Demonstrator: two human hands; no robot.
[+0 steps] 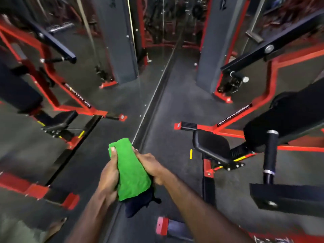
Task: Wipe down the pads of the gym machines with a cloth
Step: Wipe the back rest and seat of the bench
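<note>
A folded green cloth (130, 170) is held in front of me over the dark floor, low in the middle of the view. My left hand (109, 174) grips its left edge, thumb on the top corner. My right hand (150, 165) clasps its right side. Both hands are shut on the cloth. To the right stands a red-framed machine with a black seat pad (211, 146) and a long black back pad (287, 118). On the left a mirror shows the same machine, with its seat pad (61, 121) and back pad (15, 92).
A black handle (270, 155) and a black plate (287, 199) jut out at the right. Grey weight-stack towers (213, 44) rise behind. A mirror edge strip (152, 100) runs down the middle. Red frame feet (163, 226) lie on the floor near me.
</note>
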